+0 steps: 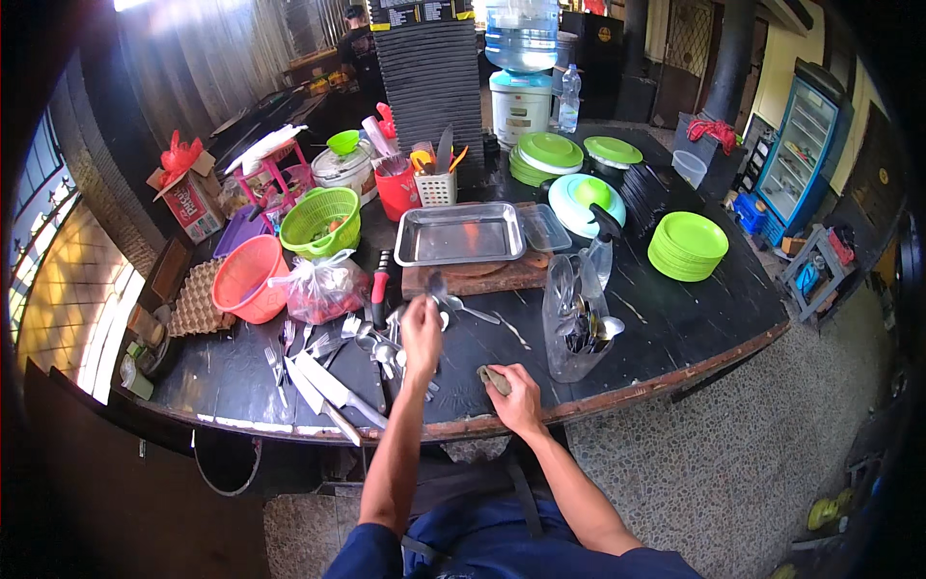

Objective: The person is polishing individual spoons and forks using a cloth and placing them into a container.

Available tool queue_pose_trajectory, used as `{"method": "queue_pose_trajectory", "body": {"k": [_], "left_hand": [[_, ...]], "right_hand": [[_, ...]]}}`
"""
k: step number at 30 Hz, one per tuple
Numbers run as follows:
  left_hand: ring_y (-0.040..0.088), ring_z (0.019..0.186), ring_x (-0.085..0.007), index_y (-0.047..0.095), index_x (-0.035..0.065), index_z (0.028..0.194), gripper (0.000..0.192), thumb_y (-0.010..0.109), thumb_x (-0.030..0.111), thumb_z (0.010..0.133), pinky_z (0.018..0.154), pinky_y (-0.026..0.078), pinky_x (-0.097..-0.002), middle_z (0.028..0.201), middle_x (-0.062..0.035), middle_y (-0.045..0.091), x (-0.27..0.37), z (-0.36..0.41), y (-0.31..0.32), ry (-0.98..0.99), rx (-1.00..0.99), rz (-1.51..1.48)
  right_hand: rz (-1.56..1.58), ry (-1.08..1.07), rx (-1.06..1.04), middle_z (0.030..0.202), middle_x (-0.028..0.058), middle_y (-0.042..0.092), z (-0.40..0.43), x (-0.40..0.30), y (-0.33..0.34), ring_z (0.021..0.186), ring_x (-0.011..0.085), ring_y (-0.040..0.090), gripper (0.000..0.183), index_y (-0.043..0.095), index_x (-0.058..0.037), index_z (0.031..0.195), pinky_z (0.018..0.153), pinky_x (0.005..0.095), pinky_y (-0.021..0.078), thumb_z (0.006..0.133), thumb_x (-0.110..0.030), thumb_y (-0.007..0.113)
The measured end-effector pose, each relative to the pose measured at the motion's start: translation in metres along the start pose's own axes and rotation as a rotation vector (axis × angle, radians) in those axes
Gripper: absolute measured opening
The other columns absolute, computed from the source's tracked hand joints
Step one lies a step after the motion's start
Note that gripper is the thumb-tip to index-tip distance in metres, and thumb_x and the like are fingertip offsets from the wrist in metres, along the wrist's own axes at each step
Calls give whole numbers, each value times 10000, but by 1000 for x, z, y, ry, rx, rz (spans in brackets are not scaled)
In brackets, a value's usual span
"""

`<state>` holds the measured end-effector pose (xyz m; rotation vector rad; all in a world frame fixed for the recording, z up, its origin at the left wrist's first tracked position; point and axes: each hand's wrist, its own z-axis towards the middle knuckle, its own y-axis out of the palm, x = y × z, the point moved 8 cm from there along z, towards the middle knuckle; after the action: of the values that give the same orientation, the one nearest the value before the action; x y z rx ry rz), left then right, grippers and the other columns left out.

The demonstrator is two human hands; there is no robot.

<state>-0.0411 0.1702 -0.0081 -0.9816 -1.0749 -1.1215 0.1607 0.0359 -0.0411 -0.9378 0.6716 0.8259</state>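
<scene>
My left hand (422,331) is closed on a metal spoon (436,284), its bowl raised above the black table near the wooden board's front edge. To its right, my right hand (515,392) grips a greyish-brown cloth (494,380) near the table's front edge. One more spoon (474,311) lies just beyond my left hand. Loose spoons (385,352) and forks (273,362) spread left of that hand, with two large knives (329,387) in front of them. A clear plastic holder (568,354) with several spoons in it lies tilted to the right of my hands.
A steel tray (460,253) rests on a wooden board (474,281). Left are a tied plastic bag (325,286), a coral basin (249,286) and a green basket (322,230). Right are a spray bottle (600,253) and stacked green plates (687,246). A person (358,54) stands far back.
</scene>
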Motion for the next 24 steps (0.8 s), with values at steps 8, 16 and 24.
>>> {"method": "queue_pose_trajectory", "body": {"k": [8,16,24], "left_hand": [[520,630,-65,556,-62,1360,369,568,108,1033,532,429,-233,839,-43,657,-12,-124,44,-301,-299,-116],[431,606,-23,633,7,1255,307,478,47,993,493,314,-209,804,24,568,30,-147,24,-381,-186,-321],[463,628,-37,635,-3,1134,231,453,17,993,525,348,-230,763,22,549,38,-156,19,-337,-176,-332]], "right_hand": [[71,-136,272,1085,130,660,24,-37,-31,1025,340,650,404,678,-52,1178,894,441,524,790,9,773],[53,-256,50,1113,93,690,14,-82,-12,1021,308,647,413,740,-62,1167,890,413,529,765,27,780],[125,-264,-141,1098,80,719,13,-85,-22,987,297,657,428,760,-79,1141,879,394,547,734,54,774]]}}
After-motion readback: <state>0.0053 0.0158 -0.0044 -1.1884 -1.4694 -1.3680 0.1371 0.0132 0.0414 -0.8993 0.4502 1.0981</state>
